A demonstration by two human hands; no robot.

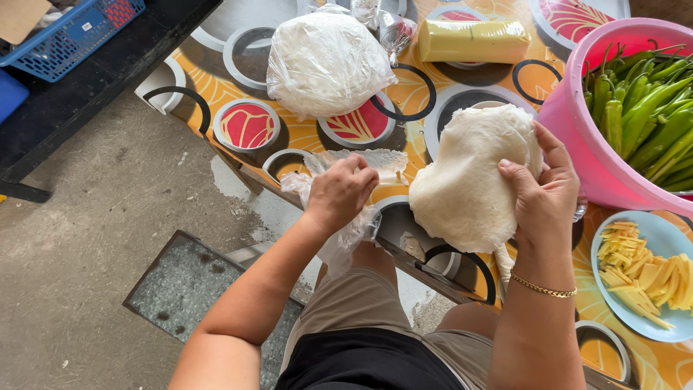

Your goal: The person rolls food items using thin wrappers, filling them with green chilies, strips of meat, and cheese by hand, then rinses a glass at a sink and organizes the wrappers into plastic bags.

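Note:
My right hand (543, 189) grips a stack of thin white round wrappers (465, 180) by its right edge, holding it tilted over the table. My left hand (339, 191) pinches a crumpled clear plastic bag (339, 242) that hangs over the table's near edge. The two hands are apart, with the wrapper stack between them. A gold bracelet sits on my right wrist.
The table has an orange cloth with circle patterns (216, 87). A second bag of white wrappers (325, 61) lies further back, a yellow block in plastic (473, 40) behind it. A pink tub (577, 130) of green chillies (650, 108) stands right; a blue plate (653, 227) holds yellow strips.

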